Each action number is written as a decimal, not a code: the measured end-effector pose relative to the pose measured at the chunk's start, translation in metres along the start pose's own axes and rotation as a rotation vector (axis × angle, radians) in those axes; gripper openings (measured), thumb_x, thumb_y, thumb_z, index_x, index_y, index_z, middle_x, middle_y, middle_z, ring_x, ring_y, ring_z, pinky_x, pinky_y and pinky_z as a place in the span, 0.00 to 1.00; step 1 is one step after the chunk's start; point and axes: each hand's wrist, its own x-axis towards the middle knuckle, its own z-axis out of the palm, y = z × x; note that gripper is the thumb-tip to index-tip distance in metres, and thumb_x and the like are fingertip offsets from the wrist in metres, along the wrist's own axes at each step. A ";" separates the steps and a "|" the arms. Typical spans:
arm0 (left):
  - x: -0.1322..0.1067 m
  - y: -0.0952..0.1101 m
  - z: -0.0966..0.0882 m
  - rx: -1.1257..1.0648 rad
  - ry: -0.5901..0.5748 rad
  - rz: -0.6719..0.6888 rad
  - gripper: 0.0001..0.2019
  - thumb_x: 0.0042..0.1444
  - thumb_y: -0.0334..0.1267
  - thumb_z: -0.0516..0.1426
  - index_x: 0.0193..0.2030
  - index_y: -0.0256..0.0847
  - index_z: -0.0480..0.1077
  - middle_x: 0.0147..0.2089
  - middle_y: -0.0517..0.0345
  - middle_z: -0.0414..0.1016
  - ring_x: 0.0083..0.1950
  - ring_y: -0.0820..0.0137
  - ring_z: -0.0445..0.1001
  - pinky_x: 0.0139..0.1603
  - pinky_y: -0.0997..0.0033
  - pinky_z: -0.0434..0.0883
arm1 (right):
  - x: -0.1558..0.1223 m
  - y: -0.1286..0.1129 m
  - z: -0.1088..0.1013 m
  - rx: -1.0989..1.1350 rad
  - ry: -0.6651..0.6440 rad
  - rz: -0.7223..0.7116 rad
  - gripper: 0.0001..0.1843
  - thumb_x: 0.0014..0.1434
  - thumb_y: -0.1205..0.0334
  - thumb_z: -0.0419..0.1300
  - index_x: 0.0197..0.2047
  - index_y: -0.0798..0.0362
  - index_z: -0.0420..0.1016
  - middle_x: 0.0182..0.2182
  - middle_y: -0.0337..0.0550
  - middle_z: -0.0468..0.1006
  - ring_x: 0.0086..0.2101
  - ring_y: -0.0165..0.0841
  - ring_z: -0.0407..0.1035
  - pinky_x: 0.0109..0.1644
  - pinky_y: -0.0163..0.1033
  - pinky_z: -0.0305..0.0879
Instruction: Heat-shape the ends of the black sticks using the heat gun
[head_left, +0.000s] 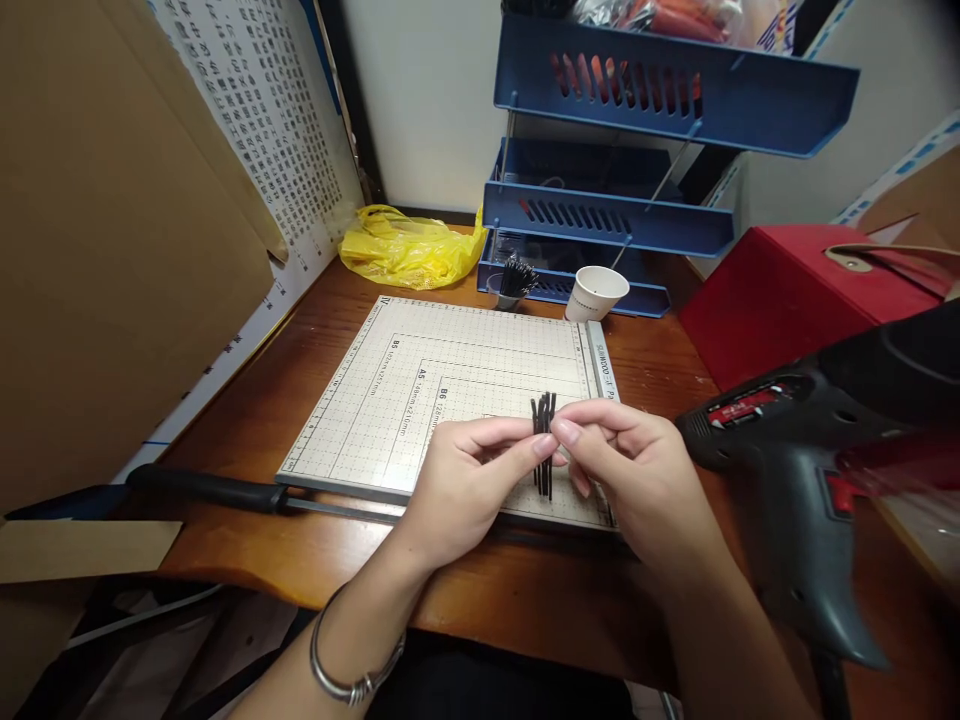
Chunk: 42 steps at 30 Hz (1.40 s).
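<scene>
A small bundle of thin black sticks (544,480) stands roughly upright between my two hands, above the paper trimmer board (360,400). My left hand (472,480) pinches the bundle between thumb and forefinger near its middle. From the other side, my right hand (630,460) has thumb and forefinger pressed together at the bundle's right edge, touching it. What exactly the sticks are cannot be made out. The trimmer's black handle (206,490) lies along the near left side of the board.
Behind the board stand a clear cup of black thin pieces (514,280), a white paper cup (596,293) and a yellow plastic bag (412,250). A blue tiered tray (607,215) rises at the back. To the right are a red box (750,290) and a heat gun (802,500).
</scene>
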 end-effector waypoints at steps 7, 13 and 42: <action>0.001 0.000 0.000 0.022 -0.025 0.013 0.15 0.64 0.46 0.65 0.28 0.41 0.79 0.19 0.66 0.63 0.21 0.76 0.60 0.30 0.74 0.69 | 0.000 -0.001 -0.001 0.126 -0.034 0.068 0.16 0.56 0.48 0.72 0.37 0.54 0.84 0.21 0.39 0.75 0.20 0.25 0.58 0.23 0.34 0.53; 0.001 0.000 0.000 0.015 -0.024 -0.009 0.15 0.62 0.45 0.66 0.27 0.40 0.78 0.18 0.66 0.60 0.22 0.74 0.62 0.30 0.73 0.69 | -0.001 0.000 -0.002 0.101 -0.038 0.079 0.16 0.55 0.49 0.73 0.37 0.54 0.83 0.21 0.39 0.74 0.21 0.26 0.60 0.26 0.33 0.54; 0.001 -0.001 0.002 -0.037 -0.007 0.009 0.04 0.58 0.31 0.69 0.32 0.41 0.83 0.28 0.62 0.79 0.30 0.76 0.73 0.34 0.81 0.70 | 0.002 0.000 -0.002 0.321 -0.132 0.191 0.17 0.52 0.50 0.74 0.33 0.54 0.78 0.14 0.25 0.53 0.17 0.21 0.43 0.23 0.32 0.51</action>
